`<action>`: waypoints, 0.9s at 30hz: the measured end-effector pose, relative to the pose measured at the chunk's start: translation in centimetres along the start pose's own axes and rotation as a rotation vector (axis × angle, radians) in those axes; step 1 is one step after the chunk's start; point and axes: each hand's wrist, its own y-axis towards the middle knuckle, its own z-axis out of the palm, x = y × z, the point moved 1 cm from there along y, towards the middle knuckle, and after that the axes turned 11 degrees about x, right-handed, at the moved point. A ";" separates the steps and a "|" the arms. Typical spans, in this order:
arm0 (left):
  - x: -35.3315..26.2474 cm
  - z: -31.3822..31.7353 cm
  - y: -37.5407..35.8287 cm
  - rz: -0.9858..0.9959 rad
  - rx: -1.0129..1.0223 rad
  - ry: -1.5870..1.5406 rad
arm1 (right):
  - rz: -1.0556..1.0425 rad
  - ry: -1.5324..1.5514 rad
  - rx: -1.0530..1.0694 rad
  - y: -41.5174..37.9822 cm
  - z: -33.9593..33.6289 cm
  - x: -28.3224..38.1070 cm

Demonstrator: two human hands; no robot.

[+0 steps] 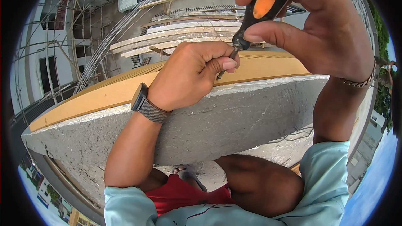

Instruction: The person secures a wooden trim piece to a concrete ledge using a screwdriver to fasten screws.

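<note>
My right hand (324,31) is wrapped round the black and orange handle of a screwdriver (265,3), thumb pressed near the collar. The tool slants down to the left. My left hand (186,75), with a watch (140,98) on its wrist, pinches the metal shaft between thumb and fingers. Below these fingers the shaft's tip meets a long tan board (100,90) near its lower edge. The board lies along the top of a rough grey concrete wall (234,119). My fingers partly hide the shaft.
Beyond the board is a drop to the ground, with wooden planks (184,35) and bundled thin rods (113,31) in view. Bamboo scaffolding (54,42) stands against a building at left. My legs (264,184) are on the near side of the wall. A loose wire (299,134) lies at right.
</note>
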 end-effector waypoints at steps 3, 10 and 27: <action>-0.1 -0.2 0.0 0.040 0.033 -0.028 | 0.062 -0.159 0.201 2.5 -2.0 2.6; -0.1 -0.5 0.1 0.009 0.100 -0.042 | -0.280 -0.652 -0.056 2.2 -1.6 -0.1; 1.0 -0.2 0.4 0.145 0.135 -0.104 | 0.267 -0.556 0.709 3.4 -1.6 3.5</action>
